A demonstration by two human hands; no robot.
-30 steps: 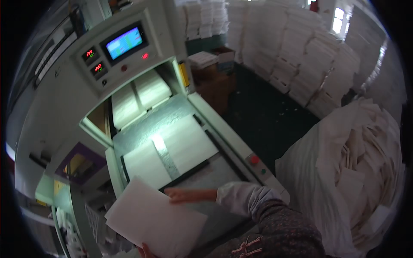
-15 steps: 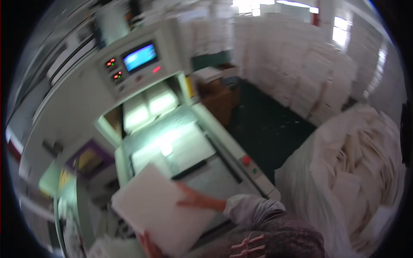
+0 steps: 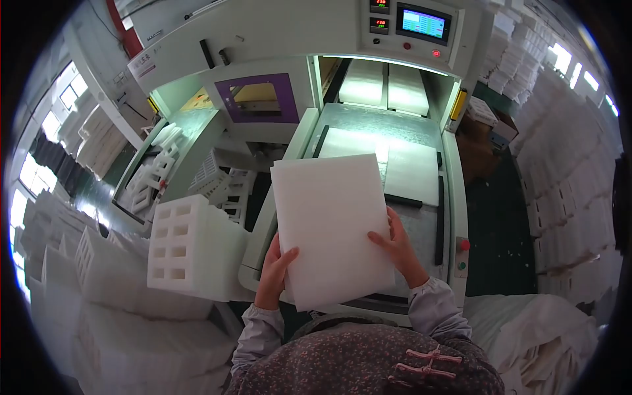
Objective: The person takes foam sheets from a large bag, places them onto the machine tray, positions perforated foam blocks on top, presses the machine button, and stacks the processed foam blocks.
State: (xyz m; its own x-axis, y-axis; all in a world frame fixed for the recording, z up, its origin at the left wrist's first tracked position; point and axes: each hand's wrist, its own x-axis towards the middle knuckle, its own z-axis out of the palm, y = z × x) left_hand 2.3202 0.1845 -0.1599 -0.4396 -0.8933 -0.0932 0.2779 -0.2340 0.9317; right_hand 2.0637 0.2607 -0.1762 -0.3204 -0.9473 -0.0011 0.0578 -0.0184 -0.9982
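A stack of white sheets is held between the two hands, in front of the body and above the near end of the metal machine bed. By the left hand the left edge is gripped low down, with the thumb laid on the front face; by the right hand the right edge is gripped a little higher, in the same manner. The fingers of both hands are clamped on the stack, although those behind it are mostly hidden. The stack is slightly tilted, and at its upper left corner the edge of a second sheet is seen. Whether its lower part is supported by the bed cannot be told.

On the bed, beyond the stack, a left sheet and a right sheet are laid side by side, and the left one is partly covered from view. Along the right one, a short black bar and a long black bar are placed. Farther inside, under the lit opening, two white piles are seen. Above, a blue screen is lit. To the left of the bed, a white block with rectangular holes is placed; to the right, a red button is mounted on the frame.
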